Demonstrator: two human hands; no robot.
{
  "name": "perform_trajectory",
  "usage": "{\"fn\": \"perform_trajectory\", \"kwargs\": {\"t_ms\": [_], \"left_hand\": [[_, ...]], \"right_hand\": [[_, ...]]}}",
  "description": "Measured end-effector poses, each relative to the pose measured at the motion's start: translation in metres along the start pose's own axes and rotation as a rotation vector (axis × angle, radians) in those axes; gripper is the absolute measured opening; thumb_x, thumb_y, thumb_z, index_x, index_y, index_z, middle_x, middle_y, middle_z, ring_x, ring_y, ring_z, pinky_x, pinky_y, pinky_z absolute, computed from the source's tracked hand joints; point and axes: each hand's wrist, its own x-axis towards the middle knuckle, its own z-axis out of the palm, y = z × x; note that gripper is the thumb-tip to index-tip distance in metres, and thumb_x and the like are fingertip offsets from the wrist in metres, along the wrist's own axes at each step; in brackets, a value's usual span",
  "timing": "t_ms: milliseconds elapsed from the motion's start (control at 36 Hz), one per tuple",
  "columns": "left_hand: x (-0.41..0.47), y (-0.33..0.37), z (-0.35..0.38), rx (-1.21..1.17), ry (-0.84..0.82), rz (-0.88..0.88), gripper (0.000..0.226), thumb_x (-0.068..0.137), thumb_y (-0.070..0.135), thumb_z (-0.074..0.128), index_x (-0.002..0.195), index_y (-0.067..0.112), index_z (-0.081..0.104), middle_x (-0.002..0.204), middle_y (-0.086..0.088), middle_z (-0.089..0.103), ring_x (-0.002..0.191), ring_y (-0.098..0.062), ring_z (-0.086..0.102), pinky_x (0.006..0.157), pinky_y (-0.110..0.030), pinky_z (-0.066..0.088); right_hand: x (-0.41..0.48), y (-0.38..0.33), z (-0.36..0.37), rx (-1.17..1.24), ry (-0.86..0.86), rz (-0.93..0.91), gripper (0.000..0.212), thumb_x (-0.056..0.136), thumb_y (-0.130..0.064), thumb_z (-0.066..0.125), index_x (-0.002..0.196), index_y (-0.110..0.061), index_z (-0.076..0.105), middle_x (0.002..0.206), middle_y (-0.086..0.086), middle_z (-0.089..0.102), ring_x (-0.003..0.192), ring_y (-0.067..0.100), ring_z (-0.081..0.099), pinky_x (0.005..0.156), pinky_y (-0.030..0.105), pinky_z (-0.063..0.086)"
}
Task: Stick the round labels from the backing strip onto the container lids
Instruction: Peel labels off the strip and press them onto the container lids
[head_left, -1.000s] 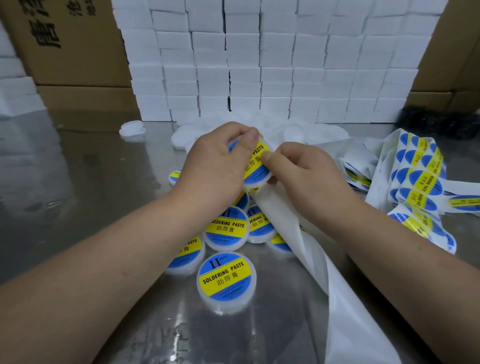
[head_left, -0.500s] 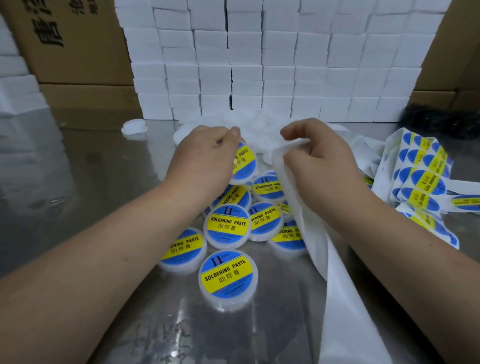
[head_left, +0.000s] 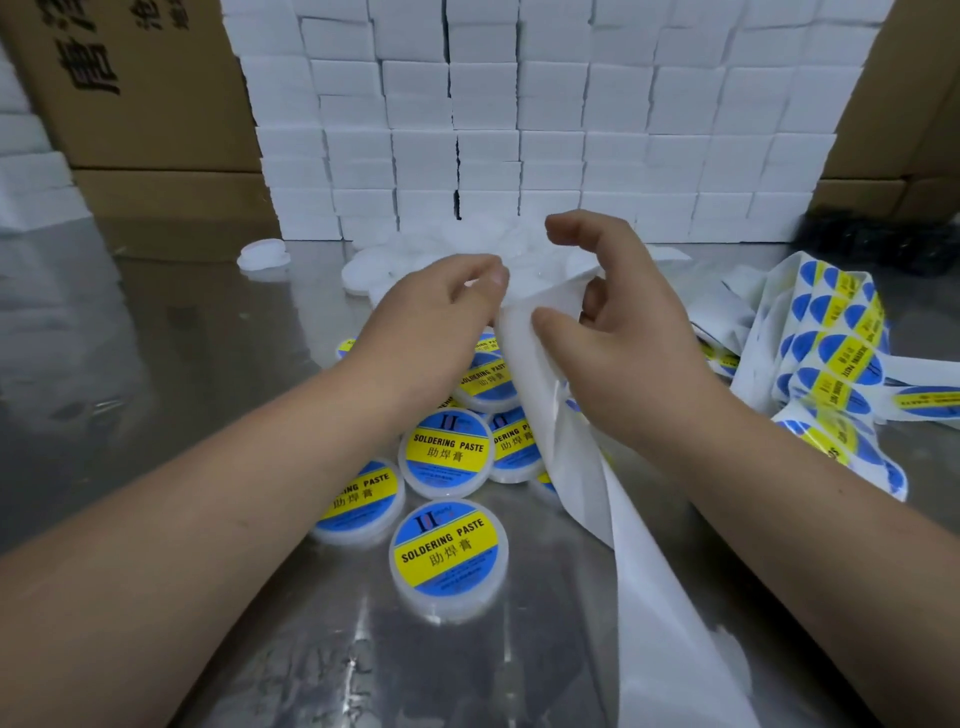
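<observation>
Steel table (head_left: 156, 364) with a glare, brown cartons (head_left: 156, 104) far left, a wall of stacked white boxes (head_left: 519, 130) across the back.

Left to right:
- One bare white lid (head_left: 263, 254) sits alone at back left, well apart from the rest.
- Left hand (head_left: 431, 322) reaches forward over the labelled tubs, fingers curled toward the pile of bare white lids (head_left: 374, 270) behind. Can't tell whether it's closed on a lid or only touching one; the fingertips are washed out against the white.
- Labelled tubs (head_left: 448, 452) cluster under and in front of that hand, some leaning on each other. About seven blue/yellow "SOLDERING PASTE" tops visible, the nearest (head_left: 449, 558) standing by itself in front.
- Spent backing strip (head_left: 649, 597), blank white, runs from between the hands down to the bottom right.
- Right hand (head_left: 623, 332) pinches the top of that strip, thumb pressed on the paper, index finger lifted clear. No label visible at the pinch point.
- Far right: the unused strip (head_left: 831, 332) lies bunched and folded on the table, with many round labels on it.

Progress, my read: early to mid batch. A handful done, a sizeable heap of bare lids left, plenty of labels left. Current step looks like fetching the next lid while advancing the strip to the next label.
</observation>
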Motion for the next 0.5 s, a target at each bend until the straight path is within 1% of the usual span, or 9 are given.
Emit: {"fn": "perform_trajectory", "kwargs": {"t_ms": [56,111,167,222,250,306,361,417,500], "left_hand": [[0.001,-0.001,0.002,-0.079,0.0,-0.007,0.021,0.091,0.03,0.053,0.111,0.036,0.056,0.078,0.02,0.062,0.071,0.022,0.052,0.061,0.005,0.036],[0.001,0.0,0.002,-0.135,0.024,0.006,0.021,0.089,0.024,0.057,0.108,0.034,0.056,0.067,0.021,0.064,0.069,0.016,0.057,0.062,0.003,0.038],[0.001,0.003,0.001,-0.201,0.066,0.002,0.02,0.088,0.02,0.059,0.104,0.032,0.057,0.059,0.022,0.062,0.067,0.01,0.059,0.062,0.0,0.041],[0.002,0.003,0.0,-0.248,0.119,-0.015,0.019,0.088,0.018,0.059,0.103,0.031,0.057,0.059,0.02,0.062,0.068,0.007,0.059,0.061,-0.001,0.041],[0.003,0.003,0.0,-0.263,0.142,-0.026,0.019,0.088,0.018,0.059,0.103,0.031,0.058,0.061,0.019,0.062,0.069,0.006,0.059,0.061,-0.001,0.041],[0.004,0.005,0.0,-0.297,0.166,-0.045,0.018,0.089,0.018,0.057,0.102,0.031,0.058,0.07,0.015,0.063,0.071,0.004,0.059,0.063,-0.003,0.043],[0.003,0.005,0.0,-0.313,0.175,-0.048,0.017,0.09,0.017,0.056,0.098,0.033,0.058,0.076,0.013,0.063,0.069,0.006,0.058,0.068,-0.005,0.044],[0.003,0.006,-0.001,-0.318,0.171,-0.039,0.019,0.09,0.016,0.056,0.094,0.035,0.058,0.078,0.012,0.062,0.068,0.008,0.058,0.069,-0.005,0.045],[0.002,0.008,-0.001,-0.339,0.161,-0.024,0.024,0.089,0.01,0.053,0.092,0.033,0.06,0.078,0.008,0.058,0.062,0.01,0.054,0.064,-0.004,0.044]], "right_hand": [[-0.001,-0.001,0.001,0.019,-0.01,-0.011,0.046,0.082,-0.002,0.054,0.115,-0.031,0.042,0.08,-0.022,0.037,0.058,-0.004,0.046,0.061,0.009,0.036],[-0.002,-0.003,0.002,0.043,0.033,-0.011,0.039,0.081,-0.012,0.057,0.113,-0.033,0.044,0.091,-0.017,0.047,0.059,0.0,0.048,0.061,0.01,0.035],[-0.002,-0.004,0.002,0.064,0.14,0.023,0.028,0.077,-0.026,0.055,0.1,-0.038,0.044,0.094,-0.008,0.051,0.057,0.001,0.05,0.061,0.011,0.038],[0.001,-0.005,0.001,0.076,0.263,0.091,0.011,0.075,-0.033,0.052,0.083,-0.036,0.045,0.091,-0.007,0.054,0.062,0.007,0.055,0.07,0.025,0.047],[0.004,-0.004,-0.001,0.066,0.304,0.137,0.005,0.075,-0.036,0.049,0.075,-0.032,0.045,0.082,-0.01,0.054,0.067,0.016,0.057,0.073,0.034,0.049],[0.007,-0.002,-0.006,0.01,0.288,0.218,0.031,0.077,-0.041,0.042,0.061,-0.015,0.043,0.061,-0.007,0.049,0.066,0.027,0.055,0.071,0.044,0.049],[0.008,-0.002,-0.006,-0.01,0.184,0.308,0.048,0.078,-0.05,0.034,0.06,-0.007,0.045,0.052,-0.001,0.05,0.061,0.028,0.054,0.071,0.047,0.049],[0.009,0.001,-0.004,0.034,0.134,0.418,0.055,0.074,-0.057,0.032,0.056,-0.01,0.052,0.051,-0.005,0.059,0.063,0.025,0.06,0.075,0.047,0.051],[0.017,0.005,-0.004,0.167,0.175,0.566,0.049,0.076,-0.06,0.037,0.06,-0.016,0.052,0.062,-0.003,0.062,0.074,0.028,0.062,0.087,0.051,0.049]]}}
